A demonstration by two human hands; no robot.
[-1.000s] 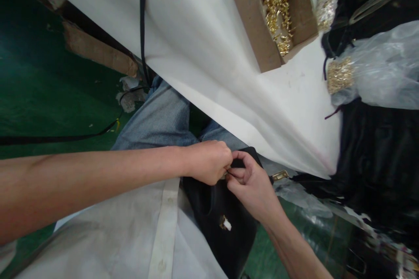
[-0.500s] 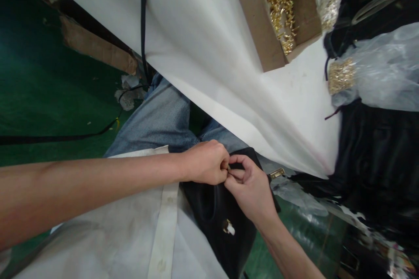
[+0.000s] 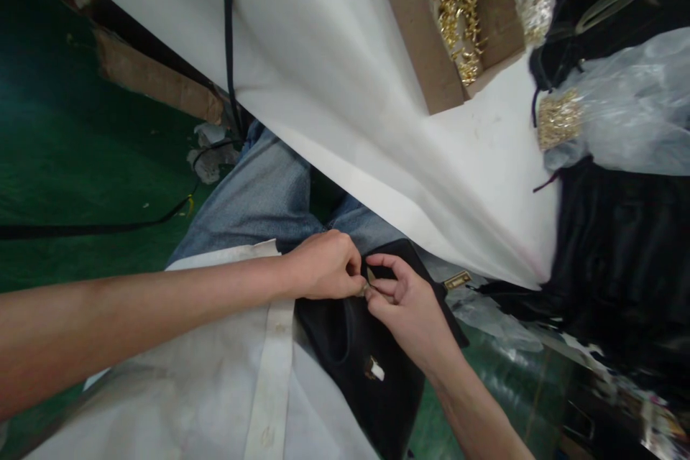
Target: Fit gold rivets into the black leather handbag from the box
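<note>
A black leather-like bag point(image 3: 377, 345) lies across my lap, with a gold and white fitting point(image 3: 376, 369) on its lower part and a gold metal piece point(image 3: 457, 280) at its right edge. Over the bag's upper part my left hand point(image 3: 328, 266) is closed, its fingertips pinched on something too small to make out. Facing it, my right hand point(image 3: 402, 291) pinches at the same spot with thumb and fingers, and a small gold-coloured piece point(image 3: 371, 275) shows between its fingers. The fingertips of both hands nearly touch.
A white-covered table point(image 3: 345, 86) stands ahead, bearing an open cardboard box point(image 3: 420, 29) of gold metal parts point(image 3: 456, 7). Plastic bags point(image 3: 636, 108) with gold pieces and black material point(image 3: 619, 251) are at the right. A black strap point(image 3: 229, 29) crosses the table's left side.
My left hand has shifted slightly left and its fingers have moved a little. The index finger of my right hand has lifted, and the small gold-coloured piece shows more clearly.
</note>
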